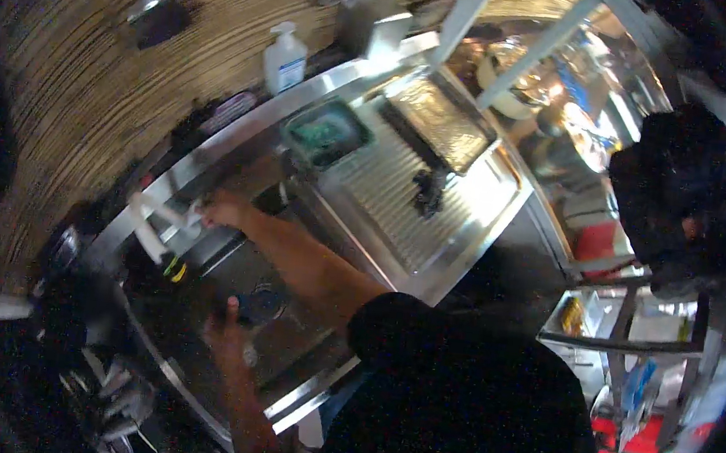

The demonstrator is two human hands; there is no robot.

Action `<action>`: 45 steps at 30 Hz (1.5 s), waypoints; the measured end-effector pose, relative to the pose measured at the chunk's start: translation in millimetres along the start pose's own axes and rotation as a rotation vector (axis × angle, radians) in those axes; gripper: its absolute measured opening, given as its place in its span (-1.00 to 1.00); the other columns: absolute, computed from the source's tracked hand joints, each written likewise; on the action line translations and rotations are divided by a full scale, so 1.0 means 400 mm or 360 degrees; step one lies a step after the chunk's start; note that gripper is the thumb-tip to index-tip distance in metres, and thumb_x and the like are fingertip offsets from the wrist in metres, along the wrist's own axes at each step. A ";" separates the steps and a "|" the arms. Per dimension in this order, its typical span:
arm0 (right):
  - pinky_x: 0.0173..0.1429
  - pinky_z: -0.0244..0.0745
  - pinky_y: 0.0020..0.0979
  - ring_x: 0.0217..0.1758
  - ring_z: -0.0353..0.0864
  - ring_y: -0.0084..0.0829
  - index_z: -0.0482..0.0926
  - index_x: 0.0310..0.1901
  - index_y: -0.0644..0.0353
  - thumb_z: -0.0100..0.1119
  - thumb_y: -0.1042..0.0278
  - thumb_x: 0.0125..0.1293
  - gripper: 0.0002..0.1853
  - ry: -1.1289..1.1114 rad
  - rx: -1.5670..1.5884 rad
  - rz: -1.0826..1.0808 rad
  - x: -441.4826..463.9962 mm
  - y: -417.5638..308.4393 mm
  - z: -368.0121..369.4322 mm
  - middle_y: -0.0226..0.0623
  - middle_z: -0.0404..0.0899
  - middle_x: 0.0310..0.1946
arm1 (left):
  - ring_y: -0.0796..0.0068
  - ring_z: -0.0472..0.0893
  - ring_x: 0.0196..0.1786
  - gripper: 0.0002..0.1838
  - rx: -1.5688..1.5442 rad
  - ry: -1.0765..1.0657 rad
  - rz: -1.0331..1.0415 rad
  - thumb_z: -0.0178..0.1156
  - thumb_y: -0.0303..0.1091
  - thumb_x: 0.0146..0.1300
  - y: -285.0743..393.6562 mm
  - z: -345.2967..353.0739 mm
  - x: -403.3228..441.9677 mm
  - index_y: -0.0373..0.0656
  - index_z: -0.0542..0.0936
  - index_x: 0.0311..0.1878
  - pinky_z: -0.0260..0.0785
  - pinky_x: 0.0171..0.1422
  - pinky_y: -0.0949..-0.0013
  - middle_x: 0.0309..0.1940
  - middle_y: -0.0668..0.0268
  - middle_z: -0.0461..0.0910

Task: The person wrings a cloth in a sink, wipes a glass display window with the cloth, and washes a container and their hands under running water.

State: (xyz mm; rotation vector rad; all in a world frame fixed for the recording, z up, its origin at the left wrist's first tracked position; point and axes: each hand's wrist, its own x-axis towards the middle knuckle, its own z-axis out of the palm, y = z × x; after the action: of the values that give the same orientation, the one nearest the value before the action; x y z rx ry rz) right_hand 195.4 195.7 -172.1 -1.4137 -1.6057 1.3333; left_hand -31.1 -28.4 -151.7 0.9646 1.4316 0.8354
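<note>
At the sink (318,319), my right arm stretches across the basin, and my right hand (225,209) is at the pale tap (189,222), its fingers curled round the tap's near end. Blur hides the exact grip. My left hand (229,332) hangs low over the basin, thumb up and fingers apart, with nothing visible in it. Close by, a round drain (265,303) shows in the basin floor. A pale handle-like piece (148,237) slants down beside the tap, near a yellow-marked dark item (173,270).
A green-filled tub (328,134) stands on the ribbed drainboard (383,202), near a foil-like tray (445,120) and a dark crumpled item (428,189). Behind is a pump bottle (285,59). Metal utensils (119,395) lie at lower left. A person in dark clothing (684,198) is at right.
</note>
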 end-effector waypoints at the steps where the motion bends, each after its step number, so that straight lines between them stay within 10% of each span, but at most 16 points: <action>1: -0.13 0.61 -0.28 -0.25 0.70 -0.32 0.70 0.02 0.14 0.41 0.05 0.20 -0.56 -0.0014 0.0004 -0.0028 -0.021 -0.009 -0.015 -0.24 0.73 -0.30 | 0.39 0.57 0.01 -0.47 -0.0050 -0.0092 -0.0130 0.47 -0.02 0.30 -0.012 -0.001 0.030 -0.24 0.64 0.13 0.42 0.23 0.19 0.01 0.25 0.68; 10: 0.25 0.50 -0.05 0.18 0.62 -0.03 0.59 0.26 0.19 0.41 0.11 0.18 -0.38 0.0920 -0.0524 -0.0409 -0.023 0.059 0.113 0.08 0.61 0.14 | -0.10 0.51 0.18 -0.39 0.0808 -0.0008 0.0619 0.25 -0.21 0.40 0.110 0.053 0.173 -0.37 0.34 0.36 0.35 0.35 -0.03 0.19 -0.14 0.47; 12: 0.25 0.50 -0.06 0.16 0.61 0.00 0.60 0.24 0.21 0.38 0.08 0.25 -0.42 0.1156 -0.0207 -0.0233 -0.085 0.050 0.182 0.08 0.62 0.12 | -0.21 0.50 0.19 -0.40 0.1095 -0.0018 0.0818 0.18 -0.28 0.42 0.148 0.072 0.216 -0.39 0.28 0.40 0.33 0.36 -0.07 0.20 -0.20 0.42; 16: 0.26 0.51 -0.11 0.20 0.60 -0.02 0.63 0.21 0.22 0.25 0.02 0.39 -0.50 0.0442 0.1189 0.0124 -0.219 0.001 0.268 0.02 0.60 0.19 | -0.22 0.50 0.15 -0.45 0.1267 0.0063 0.1170 0.06 -0.41 0.41 0.245 0.093 0.177 -0.38 0.22 0.40 0.36 0.33 -0.09 0.20 -0.19 0.38; 20: 0.30 0.51 -0.21 0.29 0.57 -0.15 0.57 0.31 0.19 0.12 -0.02 0.48 -0.47 0.0254 0.0636 0.0341 -0.242 -0.040 0.323 -0.13 0.54 0.32 | -0.15 0.52 0.15 -0.49 0.0705 0.0008 0.0722 0.09 -0.37 0.42 0.209 0.022 0.183 -0.38 0.29 0.36 0.37 0.33 -0.05 0.17 -0.14 0.43; 28: 0.32 0.41 -0.08 0.22 0.49 0.03 0.57 0.14 0.20 0.25 -0.05 0.33 -0.47 0.1151 -0.0232 0.0052 -0.302 -0.284 0.409 -0.12 0.54 0.12 | -0.02 0.56 0.15 -0.55 0.0223 0.0007 0.0363 0.16 -0.29 0.44 0.132 0.007 0.135 -0.36 0.43 0.27 0.39 0.33 0.04 0.12 -0.06 0.52; 34: 0.28 0.40 -0.02 0.20 0.47 0.05 0.56 0.03 0.22 0.26 -0.13 0.35 -0.48 0.1550 -0.0080 -0.0112 -0.389 -0.283 0.289 -0.11 0.55 0.06 | 0.09 0.59 0.15 -0.58 -0.0035 -0.0090 0.0277 0.21 -0.22 0.45 0.098 0.055 0.211 -0.35 0.53 0.21 0.40 0.33 0.10 0.08 0.01 0.59; 36: 0.28 0.41 -0.01 0.22 0.47 0.00 0.57 0.05 0.23 0.21 -0.23 0.38 -0.41 0.1713 0.0411 0.0330 -0.298 -0.151 0.325 -0.09 0.53 0.12 | 0.12 0.60 0.15 -0.58 -0.0183 -0.0188 0.0239 0.23 -0.20 0.45 0.073 0.073 0.294 -0.35 0.57 0.18 0.40 0.33 0.12 0.06 0.03 0.61; 42: 0.34 0.37 0.00 0.28 0.48 -0.06 0.58 0.16 0.30 0.03 -0.26 0.51 -0.34 0.0809 0.0697 -0.0074 -0.271 -0.093 0.254 -0.09 0.54 0.16 | 0.20 0.60 0.20 -0.54 0.0123 -0.0022 0.0322 0.19 -0.12 0.50 0.219 0.147 0.191 -0.33 0.55 0.22 0.39 0.35 0.17 0.18 0.06 0.60; 45: 0.38 0.33 0.02 0.31 0.47 -0.04 0.63 0.12 0.25 -0.01 -0.20 0.55 -0.41 0.0949 0.0348 -0.0387 -0.281 -0.118 0.358 -0.08 0.56 0.17 | 0.21 0.59 0.21 -0.55 0.0147 -0.0014 0.0318 0.18 -0.11 0.50 0.168 0.084 0.172 -0.31 0.54 0.22 0.39 0.34 0.18 0.17 0.08 0.60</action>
State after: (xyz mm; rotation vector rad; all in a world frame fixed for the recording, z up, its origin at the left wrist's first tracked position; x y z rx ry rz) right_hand 76.4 51.3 -152.9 -1.2741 -1.1494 0.8110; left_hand 8.5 60.4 -121.6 1.1946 1.3917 0.9156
